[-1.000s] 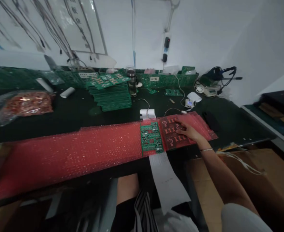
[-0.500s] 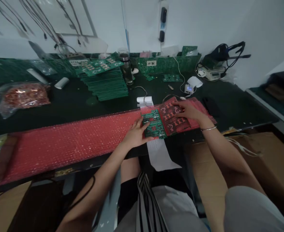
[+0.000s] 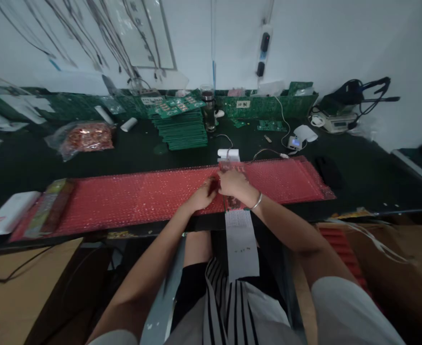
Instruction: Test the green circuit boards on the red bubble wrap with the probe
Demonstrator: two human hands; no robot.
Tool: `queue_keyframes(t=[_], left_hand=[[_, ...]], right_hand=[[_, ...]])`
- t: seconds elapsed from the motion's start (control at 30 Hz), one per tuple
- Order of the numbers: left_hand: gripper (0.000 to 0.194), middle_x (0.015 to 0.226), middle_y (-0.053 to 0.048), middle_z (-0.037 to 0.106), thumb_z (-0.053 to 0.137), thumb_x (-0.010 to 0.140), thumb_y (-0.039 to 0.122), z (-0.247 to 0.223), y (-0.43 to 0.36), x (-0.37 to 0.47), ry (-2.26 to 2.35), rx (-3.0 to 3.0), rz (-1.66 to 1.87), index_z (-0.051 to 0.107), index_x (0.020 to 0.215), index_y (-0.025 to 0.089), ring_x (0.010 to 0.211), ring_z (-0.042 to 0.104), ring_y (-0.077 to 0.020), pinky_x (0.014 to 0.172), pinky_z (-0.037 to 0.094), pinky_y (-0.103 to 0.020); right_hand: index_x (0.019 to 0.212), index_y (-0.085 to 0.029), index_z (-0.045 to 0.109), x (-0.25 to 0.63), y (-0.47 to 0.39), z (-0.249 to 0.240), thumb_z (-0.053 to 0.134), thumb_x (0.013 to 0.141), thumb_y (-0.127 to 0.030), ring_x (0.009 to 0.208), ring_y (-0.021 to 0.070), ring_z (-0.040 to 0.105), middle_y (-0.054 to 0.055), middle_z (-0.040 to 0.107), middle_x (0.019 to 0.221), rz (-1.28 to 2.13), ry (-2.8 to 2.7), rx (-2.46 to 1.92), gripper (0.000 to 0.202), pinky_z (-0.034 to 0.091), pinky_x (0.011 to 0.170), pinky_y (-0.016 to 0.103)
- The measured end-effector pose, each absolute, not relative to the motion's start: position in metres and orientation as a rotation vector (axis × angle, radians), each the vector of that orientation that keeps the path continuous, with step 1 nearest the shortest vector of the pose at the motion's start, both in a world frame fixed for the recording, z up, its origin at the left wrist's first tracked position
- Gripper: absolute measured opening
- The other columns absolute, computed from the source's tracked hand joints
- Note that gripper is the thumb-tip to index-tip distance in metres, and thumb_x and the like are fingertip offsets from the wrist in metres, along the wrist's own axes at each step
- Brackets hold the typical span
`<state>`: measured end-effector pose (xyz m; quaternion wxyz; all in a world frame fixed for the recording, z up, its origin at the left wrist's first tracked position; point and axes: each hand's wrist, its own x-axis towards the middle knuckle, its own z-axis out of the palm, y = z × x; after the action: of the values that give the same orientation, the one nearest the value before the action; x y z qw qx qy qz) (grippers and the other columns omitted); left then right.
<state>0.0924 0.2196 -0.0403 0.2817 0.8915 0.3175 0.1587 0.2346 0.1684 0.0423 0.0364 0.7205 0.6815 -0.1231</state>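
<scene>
A long strip of red bubble wrap (image 3: 149, 194) lies along the front of the dark bench. At its middle, my right hand (image 3: 234, 183) bends over a circuit board (image 3: 233, 203), fingers closed at its left edge. The board is seen dimly through red wrap, and my hand covers most of it. My left hand (image 3: 200, 196) rests on the bubble wrap just left of the board, fingers curled in toward that edge. What its fingertips pinch is hidden. A printed paper strip (image 3: 242, 244) hangs over the bench edge below the board.
Behind stand a stack of green circuit boards (image 3: 182, 132) and a flask (image 3: 209, 112). A bag of copper-coloured parts (image 3: 88, 136) lies left; a tape-wrapped block (image 3: 51, 206) sits on the wrap's left end. A scale (image 3: 340, 123) and a dark mouse-like object (image 3: 328, 171) are at right.
My right hand has moved left to the board's left edge, bringing my hands close together. The bare green board face is now covered. The view has shifted left.
</scene>
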Motion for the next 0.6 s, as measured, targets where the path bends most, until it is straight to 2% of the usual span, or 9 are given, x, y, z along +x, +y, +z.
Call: queue_keyframes(t=[0.1, 0.17, 0.23, 0.27, 0.37, 0.47, 0.53, 0.6], left_hand=[[0.045, 0.137, -0.019, 0.056, 0.033, 0.096, 0.022, -0.037, 0.218, 0.079, 0.932, 2.337, 0.457, 0.048, 0.136, 0.009, 0.129, 0.054, -0.0238, 0.112, 0.042, -0.044], [0.045, 0.144, -0.016, 0.051, 0.033, 0.099, 0.028, -0.033, 0.205, 0.075, 0.872, 2.393, 0.498, 0.047, 0.139, 0.013, 0.135, 0.048, -0.0238, 0.115, 0.039, -0.044], [0.048, 0.149, -0.013, 0.048, 0.036, 0.101, 0.038, -0.032, 0.187, 0.075, 0.785, 2.473, 0.483, 0.046, 0.143, 0.017, 0.139, 0.045, -0.0249, 0.116, 0.039, -0.044], [0.05, 0.15, -0.013, 0.047, 0.037, 0.101, 0.042, -0.032, 0.178, 0.076, 0.767, 2.515, 0.462, 0.047, 0.143, 0.017, 0.139, 0.045, -0.0263, 0.115, 0.04, -0.046], [0.049, 0.149, -0.014, 0.048, 0.04, 0.101, 0.043, -0.034, 0.163, 0.079, 0.804, 2.618, 0.427, 0.053, 0.139, 0.016, 0.135, 0.048, -0.0295, 0.111, 0.041, -0.05], [0.046, 0.145, -0.012, 0.053, 0.041, 0.101, 0.039, -0.032, 0.163, 0.075, 0.848, 2.679, 0.405, 0.056, 0.138, 0.017, 0.132, 0.049, -0.0296, 0.109, 0.041, -0.049], [0.044, 0.144, -0.009, 0.055, 0.04, 0.101, 0.039, -0.028, 0.166, 0.067, 0.892, 2.706, 0.332, 0.056, 0.138, 0.02, 0.132, 0.048, -0.0304, 0.107, 0.04, -0.05], [0.042, 0.145, -0.008, 0.054, 0.041, 0.101, 0.037, -0.024, 0.167, 0.055, 0.982, 2.725, 0.246, 0.057, 0.137, 0.024, 0.133, 0.047, -0.031, 0.107, 0.039, -0.051]], right_hand=[[0.145, -0.01, 0.041, 0.232, 0.163, 0.029, 0.062, 0.088, -0.033, 0.11, 0.0334, 0.065, 0.024, 0.067, 0.119, -0.398, 2.115, 2.302, 0.065, 0.051, 0.087, 0.04], [0.15, -0.014, 0.033, 0.249, 0.15, 0.02, 0.055, 0.093, -0.047, 0.108, 0.031, 0.066, 0.02, 0.067, 0.12, -0.423, 2.177, 2.476, 0.07, 0.051, 0.088, 0.039], [0.148, -0.013, 0.037, 0.274, 0.135, 0.008, 0.051, 0.093, -0.056, 0.11, 0.0306, 0.065, 0.021, 0.063, 0.126, -0.388, 2.093, 2.772, 0.071, 0.05, 0.091, 0.039], [0.146, -0.013, 0.039, 0.286, 0.128, 0.002, 0.056, 0.089, -0.057, 0.11, 0.0315, 0.065, 0.022, 0.062, 0.127, -0.395, 2.015, 2.879, 0.074, 0.05, 0.091, 0.04], [0.143, -0.019, 0.044, 0.313, 0.115, -0.015, 0.068, 0.08, -0.054, 0.108, 0.031, 0.065, 0.016, 0.066, 0.122, -0.655, 2.086, 2.981, 0.076, 0.051, 0.09, 0.041], [0.143, -0.025, 0.044, 0.315, 0.12, -0.014, 0.063, 0.083, -0.047, 0.106, 0.0252, 0.065, 0.009, 0.065, 0.127, -0.974, 2.387, 2.953, 0.067, 0.053, 0.089, 0.039], [0.138, -0.022, 0.05, 0.301, 0.134, 0.0, 0.06, 0.084, -0.042, 0.105, 0.0231, 0.065, 0.009, 0.065, 0.125, -0.98, 2.542, 2.879, 0.058, 0.052, 0.09, 0.038], [0.131, -0.02, 0.058, 0.275, 0.152, 0.019, 0.061, 0.084, -0.038, 0.103, 0.023, 0.064, 0.01, 0.068, 0.116, -0.8, 2.58, 2.771, 0.05, 0.051, 0.093, 0.038]])
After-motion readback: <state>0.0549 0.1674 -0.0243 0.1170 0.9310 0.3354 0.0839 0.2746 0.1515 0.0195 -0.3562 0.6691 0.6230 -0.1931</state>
